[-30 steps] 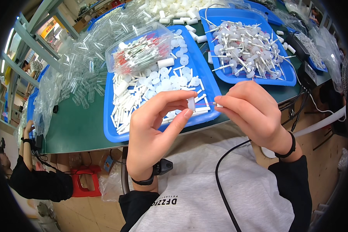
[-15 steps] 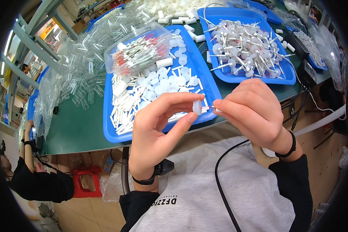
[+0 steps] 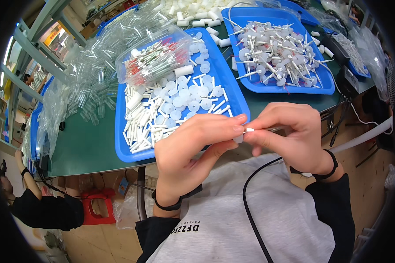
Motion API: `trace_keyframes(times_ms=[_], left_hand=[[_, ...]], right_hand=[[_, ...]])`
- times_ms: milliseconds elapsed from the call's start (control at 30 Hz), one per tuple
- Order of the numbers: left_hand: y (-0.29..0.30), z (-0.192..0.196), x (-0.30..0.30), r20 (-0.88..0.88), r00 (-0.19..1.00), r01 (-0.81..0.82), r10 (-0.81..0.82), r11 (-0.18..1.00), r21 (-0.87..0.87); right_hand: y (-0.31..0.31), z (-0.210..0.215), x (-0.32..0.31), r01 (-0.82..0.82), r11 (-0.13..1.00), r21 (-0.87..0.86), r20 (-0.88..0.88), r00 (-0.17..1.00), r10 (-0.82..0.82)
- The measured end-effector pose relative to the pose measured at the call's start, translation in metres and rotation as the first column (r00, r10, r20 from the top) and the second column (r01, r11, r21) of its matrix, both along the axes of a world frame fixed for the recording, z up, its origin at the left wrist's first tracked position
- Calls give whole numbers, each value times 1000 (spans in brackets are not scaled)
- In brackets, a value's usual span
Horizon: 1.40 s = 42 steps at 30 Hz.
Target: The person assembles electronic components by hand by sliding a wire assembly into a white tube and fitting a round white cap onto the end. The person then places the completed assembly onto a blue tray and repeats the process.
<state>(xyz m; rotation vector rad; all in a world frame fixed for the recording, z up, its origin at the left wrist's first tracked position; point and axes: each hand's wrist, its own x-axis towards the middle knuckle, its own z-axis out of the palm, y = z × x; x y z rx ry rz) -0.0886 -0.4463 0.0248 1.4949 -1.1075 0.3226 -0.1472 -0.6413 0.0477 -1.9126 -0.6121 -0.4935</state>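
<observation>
Close together over the table's front edge, both my hands work on one small piece. My left hand (image 3: 191, 142) pinches a translucent white plastic disc (image 3: 238, 139), partly covered by its fingertips. Against it, thumb and forefinger of my right hand (image 3: 296, 133) close on a short white tube (image 3: 249, 129). Whether the tube touches the disc is hidden by the fingers. Beyond my left hand, a blue tray (image 3: 226, 68) carries loose white tubes (image 3: 147, 120) and discs (image 3: 193, 106). A clear plastic box (image 3: 122, 65) of thin red and white wired parts also rests in it.
A second blue tray (image 3: 289, 90) at the right back holds disc-and-tube pieces. Clear plastic tubes (image 3: 94, 83) pile up on the green table (image 3: 79, 147) at left. A black cable (image 3: 250, 210) crosses my lap. Another person (image 3: 44, 206) sits at far left beside a red stool (image 3: 96, 206).
My hands have come together and shifted slightly right. The disc, earlier apart from the right fingers with a thin red wire between, is now right beside them and tilted.
</observation>
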Motion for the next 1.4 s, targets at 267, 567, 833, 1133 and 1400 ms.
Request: trace_keyframes(times_ms=[267, 567, 833, 1133, 1400], left_hand=[[-4, -4, 4, 147, 989, -27, 28, 1000, -7], [-2, 0, 2, -159, 985, -61, 64, 998, 23], [3, 1, 23, 84, 897, -438, 435, 842, 316], [-11, 2, 38, 283, 925, -374, 252, 730, 572], [-14, 2, 37, 234, 939, -331, 251, 839, 431]], right_hand=[[-6, 13, -1, 71, 867, 493, -672, 664, 328], [-8, 0, 6, 34, 997, -68, -261, 964, -51], [-25, -1, 17, 198, 935, 293, -271, 955, -118], [-29, 4, 18, 102, 840, 533, -464, 865, 189], [-15, -5, 18, 73, 886, 457, -340, 935, 98]])
